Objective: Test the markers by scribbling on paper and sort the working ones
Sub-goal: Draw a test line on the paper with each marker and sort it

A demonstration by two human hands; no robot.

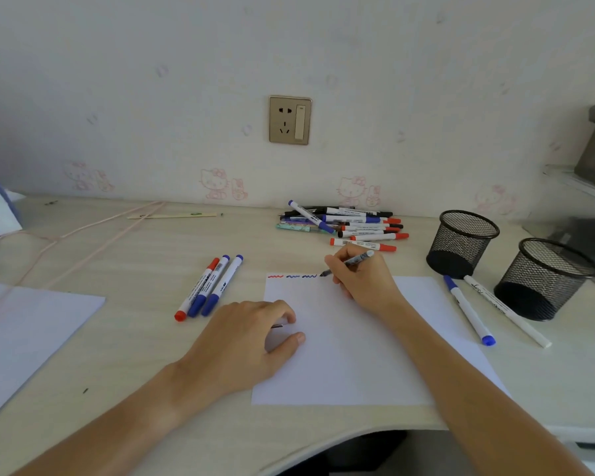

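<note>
Two mesh cups point(462, 242) stand on pale desk point(124, 255).

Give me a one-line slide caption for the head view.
Right hand scribbles a pen on paper; left hand steadies the sheet.

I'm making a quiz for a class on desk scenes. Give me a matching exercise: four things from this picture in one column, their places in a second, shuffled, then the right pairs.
Things
1. pen
2. three sorted markers
3. mesh cups
4. marker pile

Places
A. against the wall, below the socket
B. left of the paper, side by side
C. in the right hand, tip at the paper's top edge
D. right side of the desk

Pairs: 1-C, 2-B, 3-D, 4-A
</note>
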